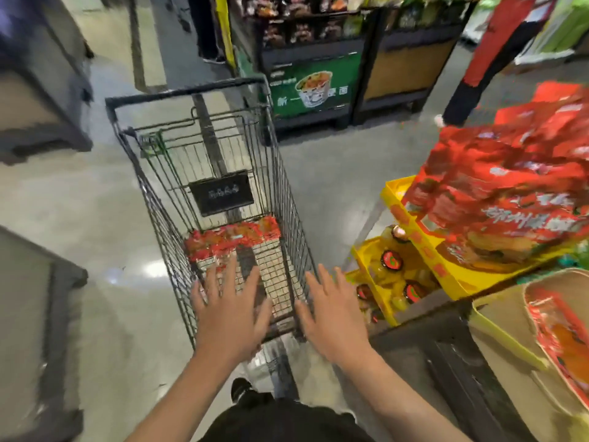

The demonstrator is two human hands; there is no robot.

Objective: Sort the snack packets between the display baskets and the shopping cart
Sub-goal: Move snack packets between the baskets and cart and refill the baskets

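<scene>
Both hands are out in front of me in the head view, over the near end of the shopping cart (207,173). Left hand (229,309) has its fingers straight and spread apart, and it holds nothing. Right hand (331,317) is the same, flat with fingers apart, just beside the cart's right wall. I cannot tell if either hand touches the wire.

Down in the cart I see red snack packets (232,239) lying on the bottom, near the middle, past my left fingertips. A dark sign (221,193) hangs on the far inside wall of the cart.

On my right sits a yellow display basket (414,231) with a big heap of red packets (500,193) piled in it. Under it, a lower yellow tray (366,256) holds bottles with dark round caps (391,260). Closer to me on the right is a tan basket (497,317) with one more red packet (561,333) inside.

Far back stands a shelf with a green noodle poster (314,86). Everything looks a bit blurry.
</scene>
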